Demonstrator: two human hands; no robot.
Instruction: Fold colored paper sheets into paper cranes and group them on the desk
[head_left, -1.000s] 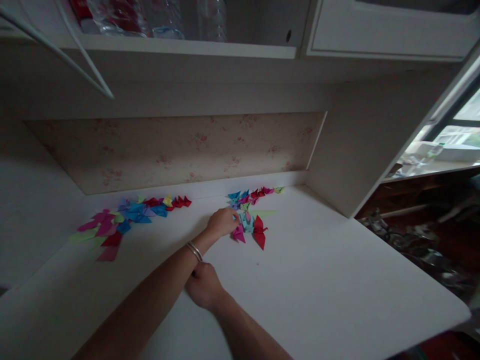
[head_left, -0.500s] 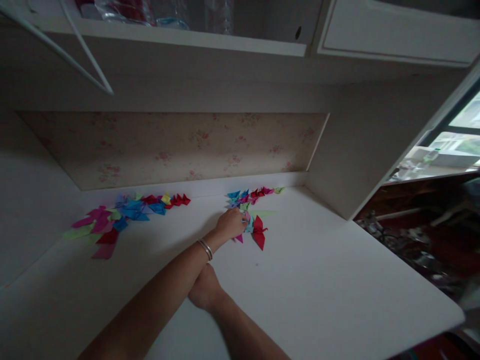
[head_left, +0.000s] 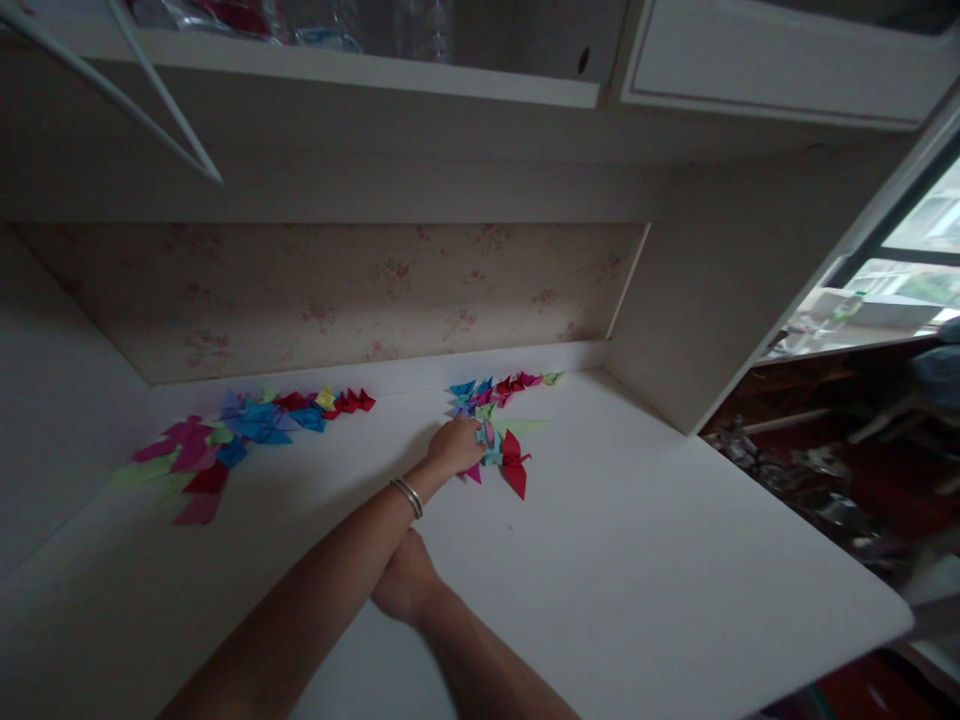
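My left hand (head_left: pixel 454 446), with silver bangles at the wrist, reaches into the right-hand group of folded paper cranes. Its fingers are closed at a light blue paper crane (head_left: pixel 492 452), partly covering it. Just right of it lies a red paper crane (head_left: pixel 514 464) with spread wings, and a magenta paper tip (head_left: pixel 473 473) pokes out below the hand. Small blue, red, pink and green cranes line up behind, toward the wall. My right hand (head_left: pixel 406 580) is tucked under my left forearm near the wrist; its fingers are hidden.
To the left, a pile of colourful folded papers (head_left: pixel 259 424) lies along the back of the white tabletop (head_left: pixel 637 540). A shelf (head_left: pixel 337 66) with plastic-wrapped items overhangs it, and a white wire (head_left: pixel 161 115) hangs at upper left. A side panel (head_left: pixel 742 270) closes the right.
The view has shifted slightly, so the scene sits a little further left. My left hand stays at the same cranes, and my right hand remains under the left forearm.
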